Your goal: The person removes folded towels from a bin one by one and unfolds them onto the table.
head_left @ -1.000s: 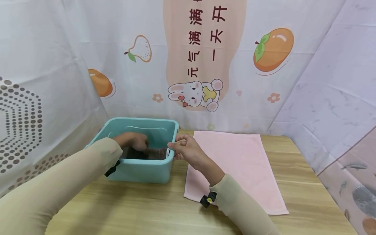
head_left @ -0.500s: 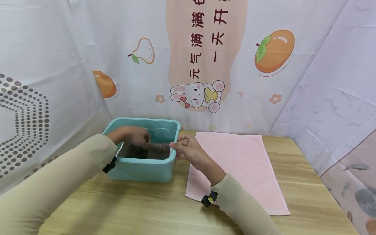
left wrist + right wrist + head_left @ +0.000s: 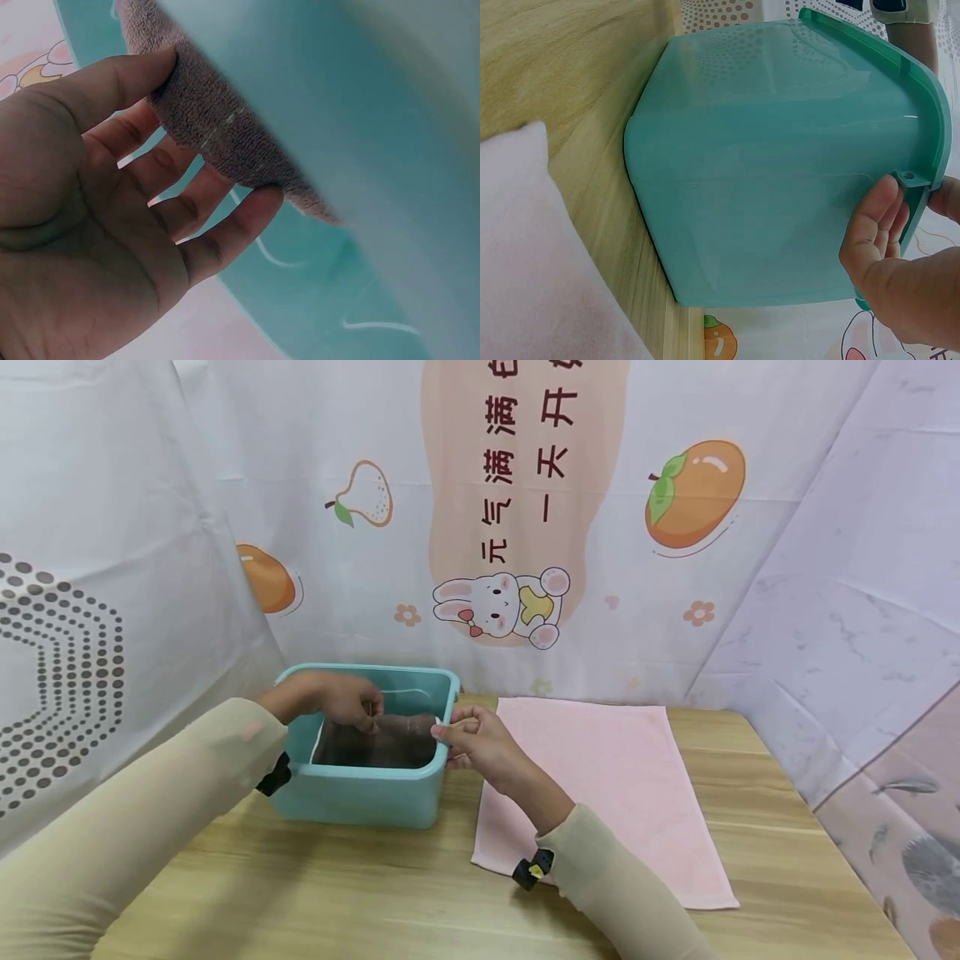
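While the right hand grips a teal rectangular plastic bin, the left hand pinches the brown terry towel inside; this seems arranging or lifting, and next calls for steady pinching.

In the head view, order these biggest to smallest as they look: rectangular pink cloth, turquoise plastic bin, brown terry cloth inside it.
1. Rectangular pink cloth, partly covered
2. Turquoise plastic bin
3. Brown terry cloth, partly hidden
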A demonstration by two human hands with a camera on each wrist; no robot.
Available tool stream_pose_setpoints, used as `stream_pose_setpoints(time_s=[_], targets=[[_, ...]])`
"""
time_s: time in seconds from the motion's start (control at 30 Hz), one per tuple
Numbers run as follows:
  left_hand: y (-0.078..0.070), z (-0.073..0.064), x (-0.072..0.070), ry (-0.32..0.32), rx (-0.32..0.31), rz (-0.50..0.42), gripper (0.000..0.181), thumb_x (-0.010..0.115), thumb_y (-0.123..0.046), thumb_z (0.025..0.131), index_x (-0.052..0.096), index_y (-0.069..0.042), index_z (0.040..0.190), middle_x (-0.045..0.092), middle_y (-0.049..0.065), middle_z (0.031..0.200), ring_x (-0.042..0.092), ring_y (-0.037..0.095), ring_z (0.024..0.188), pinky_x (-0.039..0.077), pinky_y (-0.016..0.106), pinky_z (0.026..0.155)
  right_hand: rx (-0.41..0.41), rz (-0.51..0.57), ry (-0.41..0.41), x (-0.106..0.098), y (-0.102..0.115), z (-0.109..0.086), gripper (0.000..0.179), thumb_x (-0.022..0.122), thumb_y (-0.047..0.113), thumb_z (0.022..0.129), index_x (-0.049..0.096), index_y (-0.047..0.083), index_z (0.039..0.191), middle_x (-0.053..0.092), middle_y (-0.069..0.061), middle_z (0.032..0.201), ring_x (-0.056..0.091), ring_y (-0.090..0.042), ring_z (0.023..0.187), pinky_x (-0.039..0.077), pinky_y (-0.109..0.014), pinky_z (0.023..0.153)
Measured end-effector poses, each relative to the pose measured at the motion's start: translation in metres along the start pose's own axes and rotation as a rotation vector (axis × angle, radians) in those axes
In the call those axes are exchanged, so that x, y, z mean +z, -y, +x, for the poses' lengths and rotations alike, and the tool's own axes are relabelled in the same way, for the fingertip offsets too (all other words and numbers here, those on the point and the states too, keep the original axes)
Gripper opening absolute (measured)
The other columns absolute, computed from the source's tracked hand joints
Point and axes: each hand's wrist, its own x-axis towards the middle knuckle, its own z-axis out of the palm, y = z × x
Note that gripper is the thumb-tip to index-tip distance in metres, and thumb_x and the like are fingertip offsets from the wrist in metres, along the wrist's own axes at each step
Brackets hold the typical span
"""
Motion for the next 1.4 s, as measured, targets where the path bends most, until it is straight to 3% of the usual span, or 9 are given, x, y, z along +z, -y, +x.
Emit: stream_pose_setpoints(time_s=[0.1, 0.43, 0.63, 0.9, 1.13, 1.4], targets=[[0.002, -0.005, -0.005, -0.004, 0.007, -0.004, 0.010, 0.064, -0.016, 0.101, 0.061, -0.007, 0.105, 0.057, 0.006, 0.094, 0.052, 0.022, 0.088, 0.045, 0.031, 0.071, 0.001, 0.002, 0.007, 0.001, 0.000, -0.001, 0.037, 0.076, 0.019, 0.094, 0.052, 0.005, 0.119, 0.069, -0.009, 0.096, 0.069, -0.019, 0.079, 0.061, -0.043, 0.079], [0.000, -0.036, -0.036, -0.154, 0.030, -0.073, 0.017, 0.063, -0.019, 0.102, 0.059, -0.006, 0.111, 0.058, 0.009, 0.097, 0.053, 0.024, 0.087, 0.047, 0.034, 0.072, -0.005, 0.004, 0.019, 0.001, 0.001, 0.000, 0.038, 0.075, 0.019, 0.095, 0.051, 0.005, 0.120, 0.069, -0.018, 0.106, 0.069, -0.023, 0.081, 0.059, -0.049, 0.085], [-0.007, -0.054, -0.054, -0.212, 0.039, -0.100, 0.017, 0.060, -0.018, 0.104, 0.058, -0.005, 0.114, 0.058, 0.010, 0.096, 0.053, 0.025, 0.091, 0.049, 0.038, 0.076, 0.001, -0.010, 0.018, 0.002, 0.002, 0.000, 0.040, 0.075, 0.021, 0.095, 0.050, 0.006, 0.122, 0.069, -0.018, 0.106, 0.069, -0.025, 0.083, 0.060, -0.046, 0.082], [-0.022, -0.070, -0.073, -0.278, 0.044, -0.109, 0.017, 0.058, -0.020, 0.105, 0.058, -0.005, 0.112, 0.058, 0.009, 0.093, 0.051, 0.024, 0.093, 0.046, 0.039, 0.076, 0.012, 0.001, 0.015, 0.002, 0.002, -0.002, 0.043, 0.075, 0.022, 0.095, 0.049, 0.004, 0.125, 0.064, -0.030, 0.121, 0.070, -0.022, 0.083, 0.061, -0.038, 0.076], [-0.042, -0.074, -0.088, -0.368, 0.068, -0.113, 0.020, 0.058, -0.023, 0.105, 0.057, -0.006, 0.113, 0.058, 0.008, 0.089, 0.050, 0.023, 0.088, 0.045, 0.037, 0.075, 0.010, 0.004, 0.004, -0.004, 0.002, -0.003, 0.042, 0.076, 0.021, 0.095, 0.050, 0.004, 0.123, 0.068, -0.015, 0.105, 0.071, -0.024, 0.083, 0.061, -0.037, 0.074], [-0.067, -0.064, -0.095, -0.479, 0.107, -0.142, 0.024, 0.059, -0.026, 0.105, 0.057, -0.005, 0.116, 0.058, 0.008, 0.091, 0.052, 0.023, 0.087, 0.046, 0.037, 0.076, 0.004, -0.023, -0.003, -0.014, 0.002, -0.007, 0.051, 0.074, 0.023, 0.096, 0.048, -0.002, 0.131, 0.069, -0.015, 0.106, 0.073, -0.022, 0.084, 0.060, -0.045, 0.085]])
